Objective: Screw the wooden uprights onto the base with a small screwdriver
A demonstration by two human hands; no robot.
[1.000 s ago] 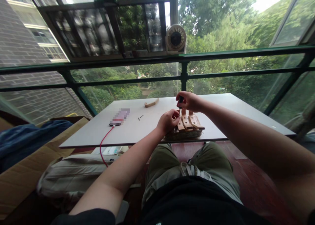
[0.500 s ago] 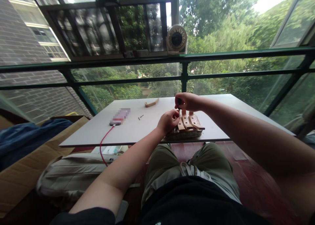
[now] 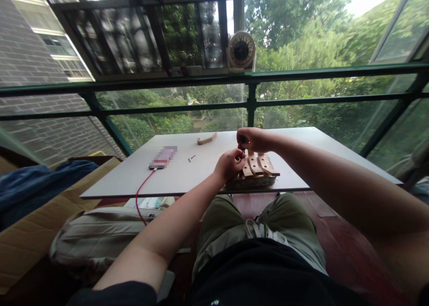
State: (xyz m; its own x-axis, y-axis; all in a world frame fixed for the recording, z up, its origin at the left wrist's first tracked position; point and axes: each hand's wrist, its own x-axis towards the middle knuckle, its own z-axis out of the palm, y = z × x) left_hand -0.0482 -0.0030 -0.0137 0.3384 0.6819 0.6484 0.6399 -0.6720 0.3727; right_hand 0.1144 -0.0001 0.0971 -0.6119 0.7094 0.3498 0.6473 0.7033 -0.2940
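Observation:
A small wooden assembly of several curved slats lies at the near edge of the white table. My right hand is closed round the dark handle of a screwdriver, held upright above the slats' left side. Just below it, my left hand pinches near the tool's tip and rests against the slats; what its fingers hold is too small to make out.
On the table lie a phone with a red cable, a loose curved wooden piece and small screws. A green railing and glass stand behind. A cardboard box and a bag sit on the floor at left.
My right hand with the screwdriver has shifted slightly left and turned. My left hand and the wooden assembly stay in place.

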